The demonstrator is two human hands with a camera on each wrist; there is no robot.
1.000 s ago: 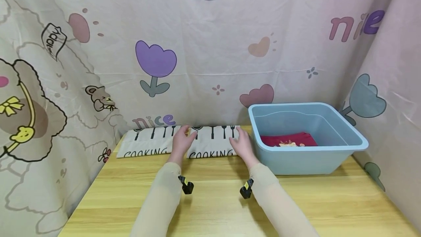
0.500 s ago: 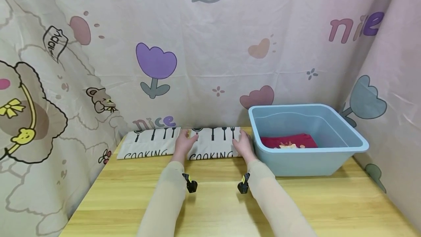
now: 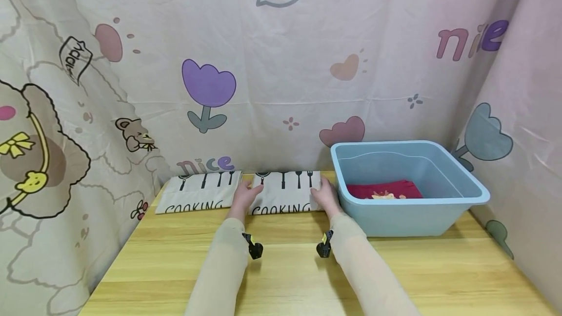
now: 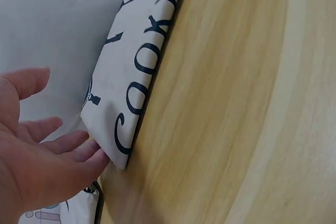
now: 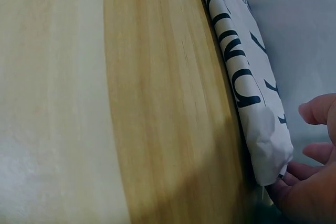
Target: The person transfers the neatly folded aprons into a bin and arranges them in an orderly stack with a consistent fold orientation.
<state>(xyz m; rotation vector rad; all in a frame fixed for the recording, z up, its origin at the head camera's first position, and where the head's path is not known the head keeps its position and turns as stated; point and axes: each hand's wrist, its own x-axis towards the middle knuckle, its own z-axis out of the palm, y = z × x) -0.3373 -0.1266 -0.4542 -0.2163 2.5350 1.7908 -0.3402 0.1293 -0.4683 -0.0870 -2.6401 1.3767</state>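
Observation:
Two folded white cloths lie side by side along the back of the table, printed in black with utensils and the word COOKING. Both hands flank the right-hand folded cloth (image 3: pixel 285 194). My left hand (image 3: pixel 243 199) is at its left end, between it and the left-hand folded cloth (image 3: pixel 195 194). In the left wrist view, the fingers (image 4: pixel 73 142) reach the cloth's corner while the thumb stands raised and apart. My right hand (image 3: pixel 326 196) is at the opposite end; its fingertips (image 5: pixel 289 174) touch the cloth's edge from the side, thumb likewise apart.
A light blue plastic tub (image 3: pixel 412 201) stands at the right, close beside my right hand, with a folded dark red cloth (image 3: pixel 386 189) inside. Behind the wooden table (image 3: pixel 285 277) hangs a printed curtain (image 3: pixel 281 87), which also covers both sides.
Both hands have come down a little onto the right-hand folded cloth's two ends, the left one shifting slightly right at first. The cloths and tub have stayed in place.

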